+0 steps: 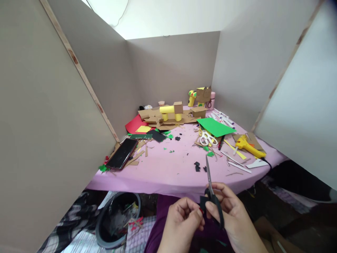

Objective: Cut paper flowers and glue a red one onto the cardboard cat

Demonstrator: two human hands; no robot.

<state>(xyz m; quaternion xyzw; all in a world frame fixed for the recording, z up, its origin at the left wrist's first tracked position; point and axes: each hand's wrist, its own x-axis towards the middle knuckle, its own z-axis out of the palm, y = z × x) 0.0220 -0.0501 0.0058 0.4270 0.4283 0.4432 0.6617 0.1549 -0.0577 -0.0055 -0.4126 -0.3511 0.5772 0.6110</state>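
My right hand (229, 211) grips black-handled scissors (209, 174), with the blades pointing up and away from me, over the near table edge. A small piece of black paper (203, 202) sits between my two hands, its edge by my right thumb. My left hand (183, 219) is closed in a pinch at the lower edge of that paper, and a small red spot shows at its fingertips. Just beyond the scissors, several black paper scraps (197, 168) lie on the pink-covered table (163, 168).
A yellow tube figure with a cardboard head (168, 109) stands at the back. At right lie a yellow glue gun (249, 147), white-handled scissors (207, 138) and green paper (216, 126). A phone (122, 153) lies at left, above a bin (99, 225). Panels enclose the table.
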